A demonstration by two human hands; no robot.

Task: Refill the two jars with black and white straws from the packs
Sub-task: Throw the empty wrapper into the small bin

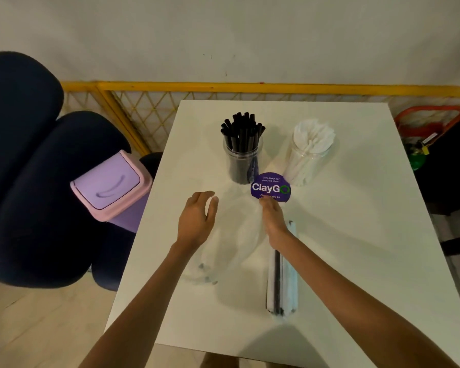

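Table (343, 208), left hand (197, 216) loosely spread, right hand (272, 216) unclear

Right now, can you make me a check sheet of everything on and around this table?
Surface: white square table, with a round purple ClayGo sticker.
Job's things: clear jar of black straws and clear jar of white straws, both upright; clear plastic pack of black and white straws, lying flat.
Clutter: see-through plastic wrapper, apparently almost empty.
Hands: left hand open over the wrapper; right hand reaches the sticker's edge, grip unclear.
Cables: nothing seen.
Surroundings: dark blue padded chair, lilac swing-lid bin, yellow railing.
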